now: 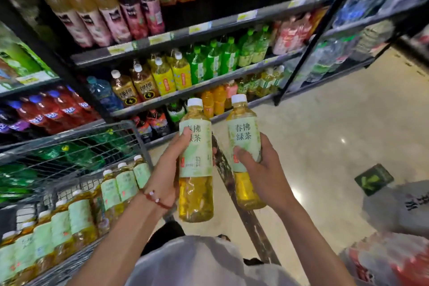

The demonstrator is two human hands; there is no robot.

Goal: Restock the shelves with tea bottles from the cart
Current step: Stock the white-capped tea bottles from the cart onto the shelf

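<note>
At frame centre, hands apart, the left hand [166,169] gripped one green tea bottle [196,160] and the right hand [263,175] a second green tea bottle [245,139], both upright. More stood in the wire cart [69,137], lower left. Shelving them on the shelf [162,101] likely wanted labels outward, bases set flat.

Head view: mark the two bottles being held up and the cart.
Left bottle [197,158]: head view, on its pale green label.
Right bottle [243,132]: head view, on the label, at the printed characters.
Cart [92,131]: head view, on the top rim of its wire wall.
</note>
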